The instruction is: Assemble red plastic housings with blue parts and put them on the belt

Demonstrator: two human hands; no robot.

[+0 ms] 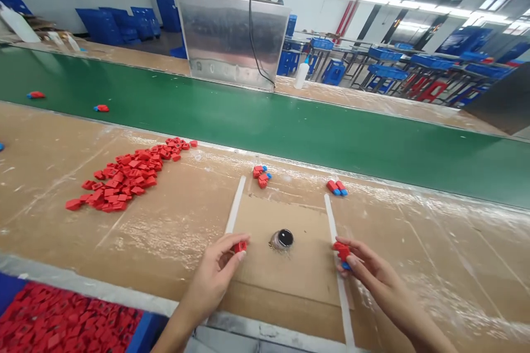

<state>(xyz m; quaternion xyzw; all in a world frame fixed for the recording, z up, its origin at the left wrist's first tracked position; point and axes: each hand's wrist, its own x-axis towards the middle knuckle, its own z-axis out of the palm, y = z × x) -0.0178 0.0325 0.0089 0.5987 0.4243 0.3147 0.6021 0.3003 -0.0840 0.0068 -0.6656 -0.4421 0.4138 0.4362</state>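
My left hand pinches a small red plastic piece against the cardboard mat, beside the left white strip. My right hand holds a red and blue assembled piece in closed fingers, close to the right white strip. A round black-topped fixture sits on the mat between my hands. Further out lie a small group of assembled red and blue pieces and another pair.
A pile of red plastic pieces lies on the bench at left. A blue bin of red pieces sits at the near left edge. A green conveyor belt runs behind, carrying two assembled pieces. A metal panel stands beyond it.
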